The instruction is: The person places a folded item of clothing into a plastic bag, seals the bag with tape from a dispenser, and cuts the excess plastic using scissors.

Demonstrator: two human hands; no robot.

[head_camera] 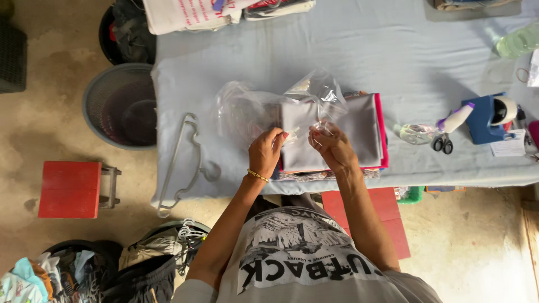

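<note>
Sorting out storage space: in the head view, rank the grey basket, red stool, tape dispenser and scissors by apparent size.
1. Grey basket, though the table hides part of it
2. Red stool
3. Blue tape dispenser
4. Scissors

Basket and stool sit lower on the floor, so true sizes may differ more.

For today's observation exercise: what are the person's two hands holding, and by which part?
Both the left hand and the right hand pinch the near open edge of a clear plastic bag at a folded grey garment.
</note>
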